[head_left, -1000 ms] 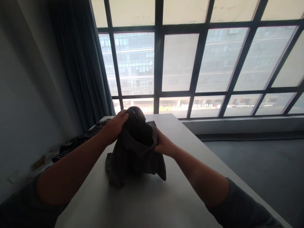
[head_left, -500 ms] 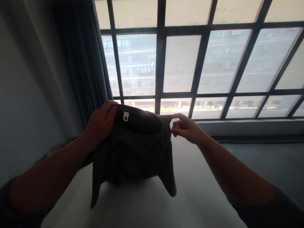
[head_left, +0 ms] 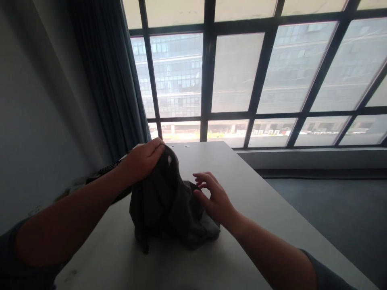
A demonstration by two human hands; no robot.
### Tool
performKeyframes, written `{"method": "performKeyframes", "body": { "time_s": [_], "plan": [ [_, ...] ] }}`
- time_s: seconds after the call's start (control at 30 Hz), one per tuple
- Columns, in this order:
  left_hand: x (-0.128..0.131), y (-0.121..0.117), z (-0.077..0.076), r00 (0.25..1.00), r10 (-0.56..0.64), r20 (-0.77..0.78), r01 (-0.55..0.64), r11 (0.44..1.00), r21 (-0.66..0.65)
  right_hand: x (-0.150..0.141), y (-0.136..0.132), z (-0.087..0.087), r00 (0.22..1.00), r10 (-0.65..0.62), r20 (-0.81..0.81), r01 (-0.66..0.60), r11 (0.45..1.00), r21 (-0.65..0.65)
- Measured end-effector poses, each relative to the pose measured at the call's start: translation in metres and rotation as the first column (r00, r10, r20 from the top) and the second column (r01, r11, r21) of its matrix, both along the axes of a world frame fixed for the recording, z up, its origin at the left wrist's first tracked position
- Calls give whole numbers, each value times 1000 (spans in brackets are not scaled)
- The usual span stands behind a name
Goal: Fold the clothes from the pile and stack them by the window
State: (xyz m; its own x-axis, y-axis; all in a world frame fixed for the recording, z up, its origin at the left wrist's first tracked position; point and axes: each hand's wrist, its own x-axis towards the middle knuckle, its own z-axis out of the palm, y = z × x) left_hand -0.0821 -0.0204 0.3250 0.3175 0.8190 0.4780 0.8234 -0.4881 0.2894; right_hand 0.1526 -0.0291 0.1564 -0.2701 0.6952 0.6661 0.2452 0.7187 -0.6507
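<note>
Limply, the dark garment (head_left: 157, 205) sags from clasping left fingers (head_left: 155, 146), near the right fingers (head_left: 208, 178) (parted, loose).

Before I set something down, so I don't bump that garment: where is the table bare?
Bare tabletop lies beyond the gray garment toward the window, and between the right hand and the right edge. Crowded: mid-table, where the left hand grips the garment, and the left edge, by striped cloth.

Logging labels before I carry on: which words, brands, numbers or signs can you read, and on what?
No text can be read.
Pale patch inside the dark garment held by the left hand: too small and blurred.
Building beyond the window: any signs are too blurred.
</note>
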Motion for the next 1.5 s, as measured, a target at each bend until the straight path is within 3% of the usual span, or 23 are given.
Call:
{"method": "performKeyframes", "body": {
  "time_s": [0.13, 0.23, 0.43, 0.57, 0.7, 0.83, 0.93, 1.03, 1.17, 1.27, 1.33, 1.4, 1.5],
  "plan": [
    [-2, 1, -3, 997, -60, 42, 62, 997, -41, -13, -13, -16, 986, -103, 128, 92, 992, 88],
    [-4, -5, -2, 995, -96, 18, 98, 991, -92, -9, -3, -16, 984, -141, 107, 137, 990, 37],
    [-15, -9, 1, 975, -215, 51, 221, 959, -178, -3, 18, -7, 983, 114, 145, -89, 981, -171],
    [-20, -5, 1, 964, -268, 3, 262, 940, -218, -17, 28, -10, 978, 84, 193, -56, 987, -148],
    [-27, -6, 4, 954, -265, -139, 216, 932, -291, -5, 38, 7, 998, -44, -40, 31, 959, -280],
    [-40, -2, 6, 904, -229, -360, 145, 958, -246, 27, 45, 37, 962, -75, -263, -28, 930, -367],
    [-51, 7, 5, 892, -140, -430, 87, 986, -140, 47, 48, 55, 962, 43, -270, -150, 908, -391],
    [-57, 13, 7, 908, 60, -415, -47, 998, 41, 63, 50, 72, 994, 82, -69, -101, 934, -341],
    [-56, 12, 13, 876, 345, -336, -267, 929, 257, 80, 47, 100, 975, 16, 222, 31, 978, -207],
    [-56, 14, 18, 852, 472, -228, -379, 856, 352, 90, 43, 121, 895, 1, 446, 69, 988, -140],
    [-58, 19, 21, 836, 528, -151, -451, 816, 361, 97, 42, 130, 796, -70, 602, 160, 982, -96],
    [-60, 29, 26, 818, 565, -107, -513, 802, 306, 103, 44, 138, 727, -231, 647, 302, 953, 1],
    [-58, 43, 40, 791, 602, -110, -574, 793, 206, 113, 55, 156, 716, -563, 414, 502, 826, 256]
  ]
}}
